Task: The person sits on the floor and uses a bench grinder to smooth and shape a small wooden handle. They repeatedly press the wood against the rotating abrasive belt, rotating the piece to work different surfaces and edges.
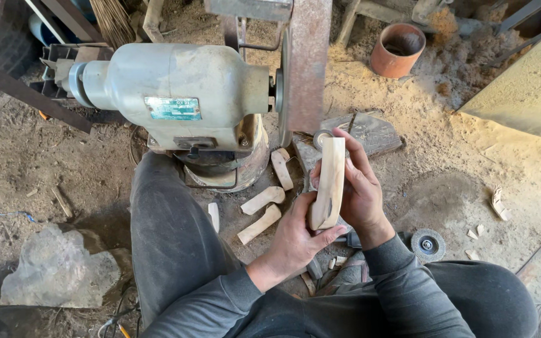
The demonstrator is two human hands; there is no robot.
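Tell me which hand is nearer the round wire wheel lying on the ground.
Right. The right hand grips the wood piece just up and left of the wire wheel; the left hand holds the wood's lower end, farther left.

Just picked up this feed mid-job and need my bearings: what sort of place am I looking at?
Probably a rough, dirt-floored woodworking shop. A motor-driven sanding machine stands on the ground, sawdust lies heaped around it, and cut wooden blanks lie beside it. Both the left hand and right hand hold a pale wooden piece.
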